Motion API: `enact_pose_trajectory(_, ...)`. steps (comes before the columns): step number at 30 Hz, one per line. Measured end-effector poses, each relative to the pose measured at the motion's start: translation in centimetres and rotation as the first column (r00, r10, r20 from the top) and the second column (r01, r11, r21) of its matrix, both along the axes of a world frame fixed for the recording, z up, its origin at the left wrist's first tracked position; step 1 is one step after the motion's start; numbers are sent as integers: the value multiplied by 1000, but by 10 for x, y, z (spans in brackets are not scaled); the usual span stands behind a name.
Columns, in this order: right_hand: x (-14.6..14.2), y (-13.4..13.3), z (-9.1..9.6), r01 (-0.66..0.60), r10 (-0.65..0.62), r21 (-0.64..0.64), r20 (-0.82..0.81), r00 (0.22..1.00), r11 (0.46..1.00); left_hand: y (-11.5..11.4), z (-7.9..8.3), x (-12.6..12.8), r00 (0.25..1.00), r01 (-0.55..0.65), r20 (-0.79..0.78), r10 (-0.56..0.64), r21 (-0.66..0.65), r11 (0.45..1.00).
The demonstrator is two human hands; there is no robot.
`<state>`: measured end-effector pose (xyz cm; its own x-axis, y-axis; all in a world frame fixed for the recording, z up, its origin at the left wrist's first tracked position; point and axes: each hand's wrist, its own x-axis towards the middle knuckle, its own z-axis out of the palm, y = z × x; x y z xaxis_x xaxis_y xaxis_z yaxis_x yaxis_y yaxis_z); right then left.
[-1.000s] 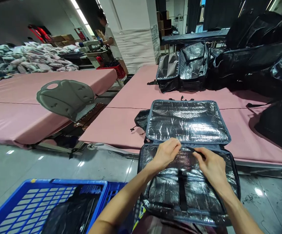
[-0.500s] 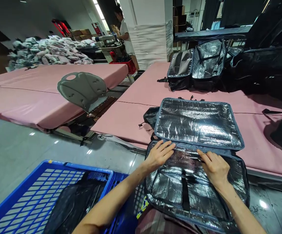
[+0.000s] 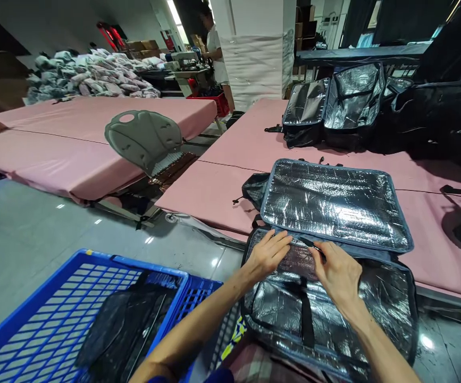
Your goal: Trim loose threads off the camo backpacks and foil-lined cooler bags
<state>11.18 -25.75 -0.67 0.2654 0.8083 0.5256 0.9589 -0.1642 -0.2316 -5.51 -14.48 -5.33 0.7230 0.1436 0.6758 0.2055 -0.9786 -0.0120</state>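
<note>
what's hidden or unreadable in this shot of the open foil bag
- Head view: what the right hand pinches near the dark strip is covered by its fingers.
- The foil-lined bag's near edge is cut off by the bottom edge.
- Blue crate's dark contents: too shadowed to identify.

Pink padded table (image 3: 222, 186), centre to right of frame: open foil-lined cooler bag (image 3: 334, 205) at near edge; further open bags (image 3: 332, 106) upper right. Second pink table (image 3: 55, 143), left: bundles (image 3: 90, 74) at far end.

cooler bag (image 3: 334, 207): crinkled shiny foil lining, cloth trim | crate (image 3: 55, 319): blue plastic | floor (image 3: 34, 234): glossy | table cover (image 3: 214, 186): matt pink
</note>
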Motion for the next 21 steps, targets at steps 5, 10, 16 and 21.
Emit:
enact_pose_trajectory(5, -2, 1, 0, 31, -27, -50, 81, 996, 998, -3, -1, 2, 997, -59, 40, 60, -18, 998)
enact_pose_trajectory(10, -4, 3, 2, 63, -50, -98, 124, 991, 993, 1, 12, 4, 995, -42, 84, 51, -106, 994)
enact_pose_trajectory(16, -4, 2, 0, 73, -61, -100, 113, 992, 992, 26, 60, 26, 934, -194, -345, 90, -282, 940)
enact_pose_trajectory(21, -4, 2, -1, 78, -71, -106, 72, 995, 991, 41, 83, 40, 830, -150, -555, -54, -316, 937)
